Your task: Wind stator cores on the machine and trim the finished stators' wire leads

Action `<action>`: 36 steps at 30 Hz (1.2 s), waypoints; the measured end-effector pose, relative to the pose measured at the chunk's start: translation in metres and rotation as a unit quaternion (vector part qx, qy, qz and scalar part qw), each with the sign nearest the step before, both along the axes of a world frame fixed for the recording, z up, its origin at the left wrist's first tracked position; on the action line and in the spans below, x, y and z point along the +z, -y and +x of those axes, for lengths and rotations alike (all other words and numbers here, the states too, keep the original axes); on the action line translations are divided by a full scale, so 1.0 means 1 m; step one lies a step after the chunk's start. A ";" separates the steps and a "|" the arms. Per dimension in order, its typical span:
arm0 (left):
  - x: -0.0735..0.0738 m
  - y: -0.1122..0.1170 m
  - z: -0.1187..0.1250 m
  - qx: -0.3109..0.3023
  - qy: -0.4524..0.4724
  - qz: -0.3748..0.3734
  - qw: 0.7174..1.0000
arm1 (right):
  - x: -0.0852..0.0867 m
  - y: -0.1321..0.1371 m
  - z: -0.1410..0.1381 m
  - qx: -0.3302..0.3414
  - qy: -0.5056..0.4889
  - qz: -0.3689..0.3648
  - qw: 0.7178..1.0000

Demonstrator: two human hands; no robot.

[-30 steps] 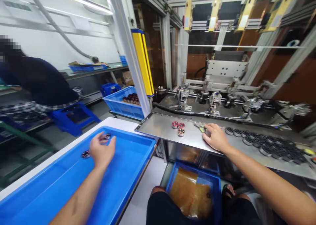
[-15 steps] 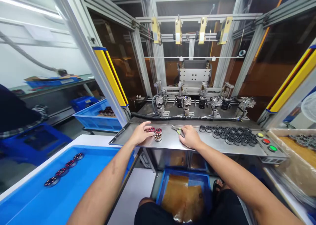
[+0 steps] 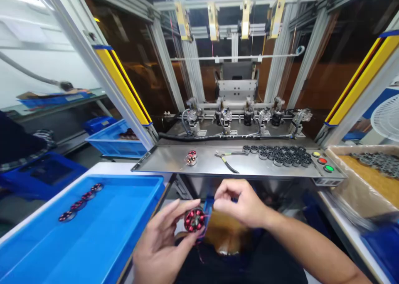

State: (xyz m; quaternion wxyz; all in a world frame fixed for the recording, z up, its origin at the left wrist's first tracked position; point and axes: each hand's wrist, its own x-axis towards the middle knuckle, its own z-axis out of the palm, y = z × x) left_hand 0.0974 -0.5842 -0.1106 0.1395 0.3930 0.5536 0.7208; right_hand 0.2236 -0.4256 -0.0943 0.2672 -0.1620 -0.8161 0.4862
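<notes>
Left grip was closed around a round part wound in red wire, fingers above and thumb below, holding it in front of the near edge of the metal surface with its wound face turned toward the camera. Fine loose wires trailed from the part, some hanging beneath it. Right grip hovered just beside it, fingers curled and thumb drawn toward them; whether the tips met or pinched a wire could not be told.

On the metal surface, a smaller red-wound part lay right behind a copper-coloured one. Near them, to their right, pliers with green and black handles lay with the handles spread. Farther right, black round parts stood crowded together, and beyond them came yellow, red and green buttons. At the left, a blue tray held four wound parts in a slanting row along its far left side.
</notes>
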 end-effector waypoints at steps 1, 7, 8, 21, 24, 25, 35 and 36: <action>-0.003 0.005 0.015 0.008 0.001 0.012 1.000 | 0.002 0.016 0.006 0.031 -0.020 -0.080 0.996; -0.009 0.011 0.043 -0.028 0.064 -0.024 0.997 | -0.002 0.040 0.041 0.078 -0.059 -0.332 0.938; -0.009 0.011 0.043 -0.051 0.092 -0.043 0.994 | -0.006 0.034 0.050 0.102 -0.059 -0.357 0.927; -0.032 -0.008 0.053 -0.067 0.086 -0.025 0.994 | -0.060 0.080 0.052 0.072 -0.060 -0.578 0.811; -0.031 -0.009 0.053 -0.075 0.097 -0.030 0.992 | -0.059 0.083 0.052 0.055 -0.050 -0.581 0.810; -0.031 -0.009 0.053 -0.074 0.106 -0.036 0.991 | -0.060 0.083 0.055 0.057 -0.043 -0.578 0.813; -0.031 -0.002 0.054 -0.162 0.191 -0.087 0.964 | -0.053 0.058 0.083 0.059 -0.060 -0.515 0.853; -0.032 -0.001 0.054 -0.175 0.192 -0.090 0.961 | -0.050 0.054 0.083 0.039 -0.076 -0.518 0.851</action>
